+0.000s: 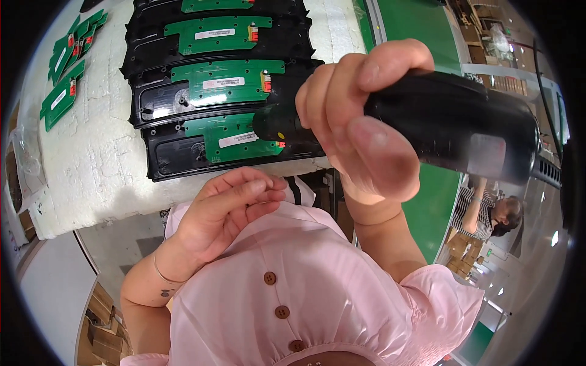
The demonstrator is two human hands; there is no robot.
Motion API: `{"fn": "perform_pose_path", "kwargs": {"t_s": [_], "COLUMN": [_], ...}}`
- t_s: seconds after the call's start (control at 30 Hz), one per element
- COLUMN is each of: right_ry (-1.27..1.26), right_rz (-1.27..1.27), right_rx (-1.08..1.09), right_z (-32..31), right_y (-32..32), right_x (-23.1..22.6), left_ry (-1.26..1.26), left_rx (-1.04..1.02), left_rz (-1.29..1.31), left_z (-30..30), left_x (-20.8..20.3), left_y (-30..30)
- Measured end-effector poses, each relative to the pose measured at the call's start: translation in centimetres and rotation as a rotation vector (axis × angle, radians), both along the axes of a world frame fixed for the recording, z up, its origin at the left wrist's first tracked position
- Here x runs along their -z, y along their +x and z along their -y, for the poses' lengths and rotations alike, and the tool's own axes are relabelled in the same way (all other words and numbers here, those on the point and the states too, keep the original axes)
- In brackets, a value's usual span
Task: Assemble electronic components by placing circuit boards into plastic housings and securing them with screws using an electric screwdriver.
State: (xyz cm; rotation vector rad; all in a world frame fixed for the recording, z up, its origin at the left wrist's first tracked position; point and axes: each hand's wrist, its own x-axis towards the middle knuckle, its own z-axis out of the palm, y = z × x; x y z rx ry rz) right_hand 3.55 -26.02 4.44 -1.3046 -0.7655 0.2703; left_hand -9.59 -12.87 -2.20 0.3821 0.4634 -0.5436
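Observation:
My right hand (360,122) is wrapped around a black electric screwdriver (452,122), raised and lying across the view, with its cord end to the right. Its narrow front end reaches over the right part of the nearest green circuit board (229,146); whether the tip touches is hidden. That board lies in a black plastic housing (168,160), the closest of several in a row. Just off the near table edge is my left hand (229,207), palm partly up. Its fingers are curled, thumb against fingertips; anything pinched there is too small to make out.
More housings with boards, such as this green board (223,82), run away from me on a white foam-like table cover (91,165). Loose circuit boards (61,97) lie at the far left. A green surface (421,201) is on the right; beyond it sits another person (482,210).

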Motion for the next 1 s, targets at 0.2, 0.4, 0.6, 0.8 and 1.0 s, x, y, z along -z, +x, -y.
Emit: {"fn": "perform_pose_path", "kwargs": {"t_s": [0.2, 0.4, 0.6, 0.8, 1.0], "right_ry": [-0.042, 0.247, 0.071, 0.003, 0.116], "right_rz": [-0.045, -0.071, 0.012, 0.010, 0.022], "right_rx": [0.091, -0.141, -0.257, -0.233, -0.207], "right_z": [-1.2, 0.0, 1.4, 2.0, 1.9], "right_y": [-0.7, -1.8, -1.8, -2.0, -2.3], "right_x": [-0.6, -2.1, -5.1, -6.6, -6.3], "left_ry": [-0.076, -0.147, -0.076, -0.145, -0.099], "left_rx": [-0.080, -0.270, -0.266, -0.251, -0.205], "left_rz": [-0.056, -0.118, -0.039, -0.024, 0.029], "left_z": [-0.8, -0.5, -0.5, -0.5, -0.3], "left_x": [0.1, -0.2, 0.0, -0.1, 0.0], "left_y": [0.6, 0.8, 0.8, 0.7, 0.7]}}
